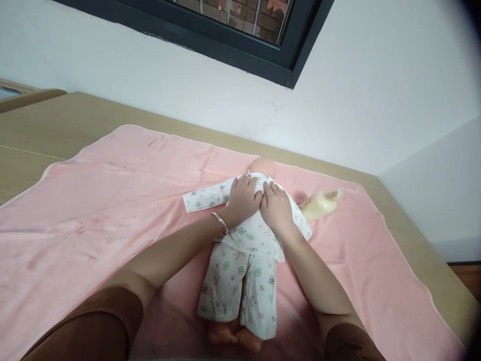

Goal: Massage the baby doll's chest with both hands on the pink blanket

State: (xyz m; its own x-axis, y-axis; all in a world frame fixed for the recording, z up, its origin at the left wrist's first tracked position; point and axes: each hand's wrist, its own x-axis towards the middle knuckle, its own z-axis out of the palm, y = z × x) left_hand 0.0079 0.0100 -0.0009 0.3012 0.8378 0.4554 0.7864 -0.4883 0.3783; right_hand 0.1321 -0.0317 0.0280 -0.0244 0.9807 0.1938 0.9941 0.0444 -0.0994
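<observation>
Left hand [242,201]: we rest it flat, unclenched, gripping nothing.
Right hand [277,206]: likewise flat, gripping nothing, beside the left.
Doll [250,238]: under our 2 palms, on pink blanket [93,200].

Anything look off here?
Two things: a branching, crack-like mark breaks the otherwise smooth wall below the window frame, and a yellowish bottle lies tipped over, not standing, on the pink blanket beside the doll. No clear spill.
</observation>
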